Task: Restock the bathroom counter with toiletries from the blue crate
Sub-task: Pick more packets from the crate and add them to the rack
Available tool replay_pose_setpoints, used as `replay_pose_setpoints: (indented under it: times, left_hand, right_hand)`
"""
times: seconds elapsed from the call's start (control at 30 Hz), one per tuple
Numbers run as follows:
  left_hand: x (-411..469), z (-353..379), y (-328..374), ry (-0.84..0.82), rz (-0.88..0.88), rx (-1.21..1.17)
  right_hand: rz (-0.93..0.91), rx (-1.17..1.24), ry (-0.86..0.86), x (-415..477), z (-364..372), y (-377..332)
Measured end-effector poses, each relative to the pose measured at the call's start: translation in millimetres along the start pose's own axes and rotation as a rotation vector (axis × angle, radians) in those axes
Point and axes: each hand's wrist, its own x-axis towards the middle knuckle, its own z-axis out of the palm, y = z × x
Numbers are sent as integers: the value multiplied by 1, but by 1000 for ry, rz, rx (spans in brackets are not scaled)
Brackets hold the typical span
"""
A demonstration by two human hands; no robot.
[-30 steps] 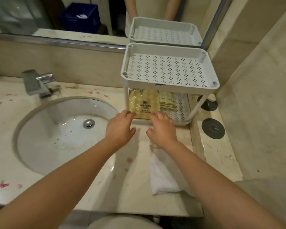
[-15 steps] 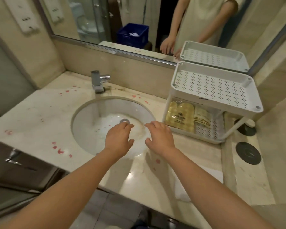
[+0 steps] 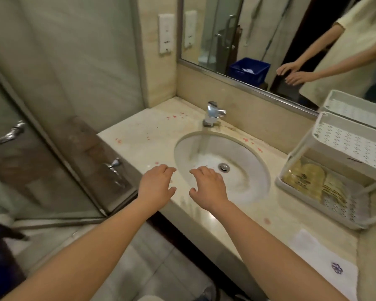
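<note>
Toiletries in flat gold-coloured sachets [image 3: 302,181] lie in the lower tray of the white perforated plastic two-tier rack [image 3: 313,206], which stands at the right end of the beige marble counter [image 3: 139,144], close to its back edge. A paler striped packet [image 3: 334,192] lies just beside them in the same tray. The part of the upper tray that I can see holds nothing.

Change noted: one second ago both hands were at that lower tray, fingertips on the gold sachets. They have since come away. The left hand [image 3: 156,185] now hovers over the counter's front edge, just left of the oval white basin [image 3: 204,148]. The right hand [image 3: 207,187] hovers over the basin's front rim. Both are empty, with fingers spread and loosely bent, gripping nothing. My view has also swung left, toward the glass shower door [image 3: 52,105].

Assessment: I judge the placing of this item finished and both hands free for the next fetch. The blue plastic crate [image 3: 249,69] shows only as a reflection in the wall mirror [image 3: 269,29], so it stands behind the person, off the counter. Something white lies in it, but I cannot tell what. The next move calls for a turn away from the counter.

Also logged: a folded white cloth with a blue emblem [image 3: 326,263] lies near the counter's front right corner.
</note>
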Motion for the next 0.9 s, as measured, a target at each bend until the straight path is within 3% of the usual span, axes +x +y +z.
replay_pose_setpoints:
  times: [0.5, 0.9]
  left_hand:
    - [-153, -51, -164, 95, -388, 52]
    - [-258, -76, -250, 219, -710, -28]
  right_hand:
    - [-411, -38, -36, -6, 48, -215]
    - [-719, -57, -119, -8, 78, -356]
